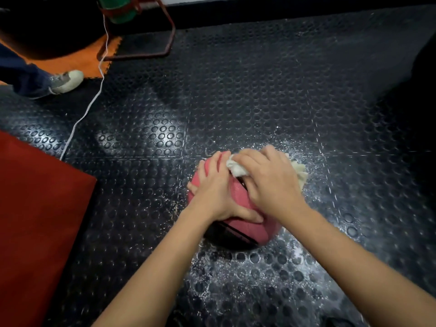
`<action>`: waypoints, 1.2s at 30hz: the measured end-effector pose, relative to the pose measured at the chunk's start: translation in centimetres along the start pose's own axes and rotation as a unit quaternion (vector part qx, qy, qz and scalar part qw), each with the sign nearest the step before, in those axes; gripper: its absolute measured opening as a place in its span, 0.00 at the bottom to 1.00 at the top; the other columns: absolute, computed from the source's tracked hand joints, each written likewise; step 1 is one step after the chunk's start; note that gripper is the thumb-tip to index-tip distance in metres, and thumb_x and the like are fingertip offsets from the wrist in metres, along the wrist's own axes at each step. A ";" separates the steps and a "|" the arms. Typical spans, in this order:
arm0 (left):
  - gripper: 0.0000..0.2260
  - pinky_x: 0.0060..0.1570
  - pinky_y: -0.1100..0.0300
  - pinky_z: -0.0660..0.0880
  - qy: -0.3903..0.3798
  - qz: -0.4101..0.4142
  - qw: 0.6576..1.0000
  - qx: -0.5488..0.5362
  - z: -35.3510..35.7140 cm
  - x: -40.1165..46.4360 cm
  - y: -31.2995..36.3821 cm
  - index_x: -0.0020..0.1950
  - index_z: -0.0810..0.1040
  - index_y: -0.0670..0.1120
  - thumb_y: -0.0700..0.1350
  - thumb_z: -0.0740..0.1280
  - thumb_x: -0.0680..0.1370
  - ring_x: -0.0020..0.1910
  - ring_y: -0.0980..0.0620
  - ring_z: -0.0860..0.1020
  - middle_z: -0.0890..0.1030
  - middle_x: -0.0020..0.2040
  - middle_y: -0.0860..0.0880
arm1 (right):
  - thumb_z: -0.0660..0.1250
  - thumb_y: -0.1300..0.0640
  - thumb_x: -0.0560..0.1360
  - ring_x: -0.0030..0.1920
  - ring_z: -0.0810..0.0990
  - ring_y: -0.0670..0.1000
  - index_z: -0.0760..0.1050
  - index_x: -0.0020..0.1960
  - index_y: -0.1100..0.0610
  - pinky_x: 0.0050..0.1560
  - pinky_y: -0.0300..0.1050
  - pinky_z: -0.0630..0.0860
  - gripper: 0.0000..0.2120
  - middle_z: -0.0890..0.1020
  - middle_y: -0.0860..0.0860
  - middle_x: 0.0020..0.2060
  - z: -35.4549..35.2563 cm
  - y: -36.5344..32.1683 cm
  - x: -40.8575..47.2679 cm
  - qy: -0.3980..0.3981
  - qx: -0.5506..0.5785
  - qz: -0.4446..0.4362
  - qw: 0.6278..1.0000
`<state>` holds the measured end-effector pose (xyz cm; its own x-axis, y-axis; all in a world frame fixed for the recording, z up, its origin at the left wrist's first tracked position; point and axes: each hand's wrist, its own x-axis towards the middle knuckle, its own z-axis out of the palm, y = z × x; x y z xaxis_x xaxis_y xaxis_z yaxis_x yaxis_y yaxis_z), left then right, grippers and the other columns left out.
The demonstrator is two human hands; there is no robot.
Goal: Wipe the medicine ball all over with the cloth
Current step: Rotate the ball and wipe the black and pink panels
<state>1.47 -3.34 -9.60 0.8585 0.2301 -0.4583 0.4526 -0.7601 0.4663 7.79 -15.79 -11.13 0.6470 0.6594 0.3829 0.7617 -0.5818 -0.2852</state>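
Hands covered most of what we could see of the medicine ball [238, 228]: its top and far side were hidden under them, and its underside sat in deep shadow on the floor [236, 90]. Only a bunched corner of the cloth [236, 167] showed between the hands, with a frayed, pale edge sticking out beyond the right wrist side. At the frame's edges we made out a cut-off shoe [67, 81] and dark trouser leg, a red mat [35, 220] clipped at the left, a white cord [94, 100] and part of a red metal frame [171, 31].

The ball was pink, pebbled, round, with dark seams. The cloth looked soft and off-white. The floor was black rubber tile with raised circular studs, glossy and speckled with white near the ball.

The ball rested on the floor directly beneath both hands. Our left hand [217, 192] lay spread over its left upper side, fingers straight and thumb pressed against the near face, steadying it. Our right hand [269, 180] curled round the cloth and pressed it onto the ball's top right.
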 end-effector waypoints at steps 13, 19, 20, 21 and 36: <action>0.69 0.71 0.29 0.50 -0.006 -0.002 1.000 -0.005 -0.1 -0.1 -0.4 0.79 0.40 0.54 0.64 0.81 0.51 0.78 0.47 0.37 0.39 0.78 0.59 | 0.62 0.58 0.76 0.43 0.61 0.46 0.78 0.55 0.51 0.41 0.42 0.51 0.11 0.81 0.45 0.53 -0.4 -0.4 1.2 -0.044 -0.005 -0.014 0.999; 0.68 0.74 0.36 0.52 -0.013 0.006 0.999 -0.029 -1.6 1.5 -2.2 0.79 0.42 0.53 0.63 0.80 0.50 0.78 0.46 0.43 0.44 0.79 0.56 | 0.60 0.57 0.75 0.43 0.68 0.51 0.76 0.55 0.53 0.39 0.46 0.65 0.11 0.81 0.47 0.53 -1.3 -0.1 -4.9 0.021 0.054 -0.030 0.998; 0.68 0.73 0.35 0.51 -0.011 0.009 0.999 -0.031 -1.4 1.4 -2.0 0.79 0.42 0.53 0.64 0.80 0.50 0.78 0.46 0.42 0.44 0.79 0.56 | 0.61 0.58 0.74 0.43 0.68 0.50 0.76 0.56 0.53 0.39 0.46 0.65 0.11 0.81 0.48 0.53 -1.4 0.0 -5.2 0.022 0.047 -0.027 0.998; 0.69 0.73 0.34 0.51 -0.011 0.007 0.999 -0.032 -1.2 1.2 -1.8 0.79 0.41 0.54 0.64 0.80 0.49 0.78 0.46 0.42 0.43 0.79 0.57 | 0.61 0.58 0.74 0.43 0.68 0.50 0.77 0.55 0.53 0.39 0.46 0.64 0.12 0.81 0.48 0.53 -1.3 -0.1 -4.6 0.021 0.036 -0.023 0.999; 0.74 0.72 0.32 0.49 -0.016 0.012 1.000 -0.014 -0.3 1.1 -1.3 0.80 0.41 0.52 0.74 0.73 0.42 0.78 0.44 0.39 0.42 0.79 0.54 | 0.62 0.57 0.74 0.41 0.68 0.52 0.79 0.54 0.53 0.41 0.42 0.57 0.12 0.81 0.47 0.51 -0.7 -1.1 -1.0 -0.011 -0.014 -0.021 1.000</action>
<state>1.91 -1.85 -10.49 0.8610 0.1918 -0.4710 0.4390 -0.7479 0.4980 6.30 -16.16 -10.63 0.6157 0.6935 0.3743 0.7869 -0.5662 -0.2453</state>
